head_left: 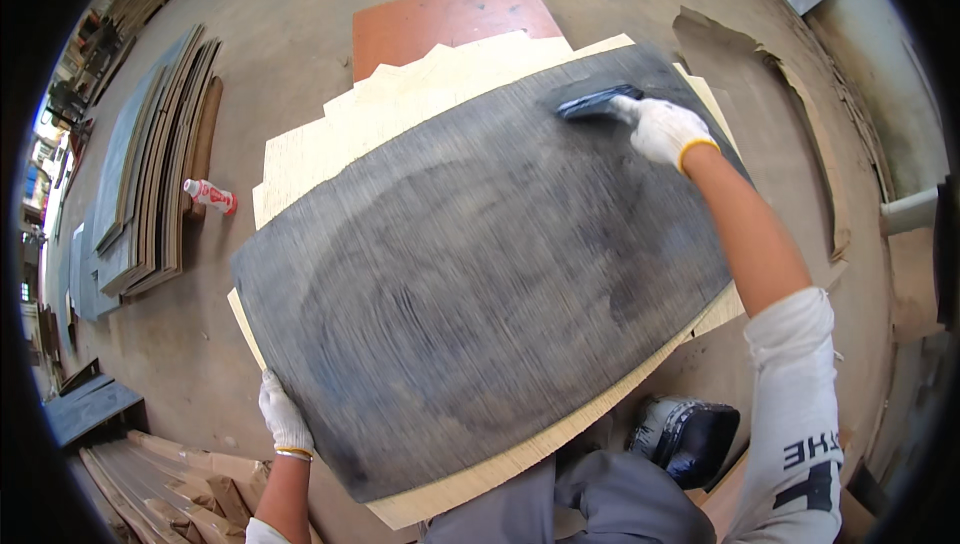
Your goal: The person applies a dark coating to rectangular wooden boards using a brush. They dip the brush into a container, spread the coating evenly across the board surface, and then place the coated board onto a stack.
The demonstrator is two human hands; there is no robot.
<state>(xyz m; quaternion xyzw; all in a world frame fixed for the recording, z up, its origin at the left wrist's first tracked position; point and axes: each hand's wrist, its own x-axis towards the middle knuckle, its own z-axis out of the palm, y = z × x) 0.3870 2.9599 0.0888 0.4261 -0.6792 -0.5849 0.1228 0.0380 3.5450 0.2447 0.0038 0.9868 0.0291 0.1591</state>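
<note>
Resting the nearer left hand (285, 419) at the near left edge of the dark sheet (450, 324), with fingers close together (partly hidden, so cannot tell whether pinching it). Spread before the body over pale sheets (400, 104), with long axis slanting from near left to far right. Farther off, clasping a brush (595, 102) in the right hand (668, 132) toward the far right end, leaving most of the dark sheet leftward and bodyward. Beyond, showing a reddish board (450, 19).
</note>
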